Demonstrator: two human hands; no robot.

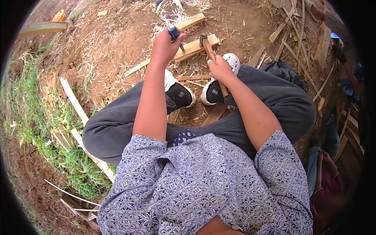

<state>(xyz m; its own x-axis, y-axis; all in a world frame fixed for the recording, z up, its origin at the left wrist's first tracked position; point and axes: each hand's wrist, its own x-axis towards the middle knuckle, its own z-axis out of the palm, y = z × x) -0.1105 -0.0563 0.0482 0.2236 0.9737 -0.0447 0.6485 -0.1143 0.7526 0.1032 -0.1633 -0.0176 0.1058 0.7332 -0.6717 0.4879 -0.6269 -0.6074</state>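
My left hand [164,49] is closed round the blue handle of a chisel [172,31]. The chisel stands roughly upright, and its metal shank comes down to a pale wooden block [194,47] lying on the ground. Whether the tip has entered the wood I cannot tell. In my right hand [222,70] is a hammer [209,49], gripped by its wooden handle. The hammer's dark head is over the block, to the right of the chisel and apart from it. Another pale timber piece [190,22] lies just beyond the block.
My feet in white clogs [231,62] flank the near side of the block. Wood shavings and strips cover the soil. A black plastic bag [282,71] and loose boards [322,46] lie to the right, near other people. Grass [51,129] and planks [74,101] are at the left.
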